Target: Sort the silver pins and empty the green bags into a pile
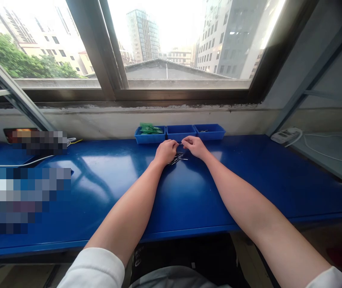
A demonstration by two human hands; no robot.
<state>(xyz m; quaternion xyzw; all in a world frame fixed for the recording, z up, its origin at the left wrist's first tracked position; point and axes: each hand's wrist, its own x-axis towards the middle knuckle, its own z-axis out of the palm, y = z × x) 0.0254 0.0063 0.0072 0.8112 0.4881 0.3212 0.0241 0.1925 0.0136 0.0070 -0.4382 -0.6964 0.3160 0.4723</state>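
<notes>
Both my hands are close together over the blue table (177, 192), just in front of three blue bins. A thin, small metallic piece (180, 144) spans the gap between the fingertips. My left hand (167, 152) pinches its left end and my right hand (194, 146) pinches its right end. Under and beside my left hand lies a small pile of thin dark and silvery pieces (177, 159). The left bin (150, 138) holds green packets (150, 129), the middle bin (181, 130) shows nothing inside, and the right bin (211, 135) holds a few small pieces.
A window (183, 95) stands behind the table. At the left are a screen-like device (10, 136), a white cable (36, 161) and blurred-out items. A white power strip (284, 135) with a cable lies at the right, beside a metal shelf frame (298, 94).
</notes>
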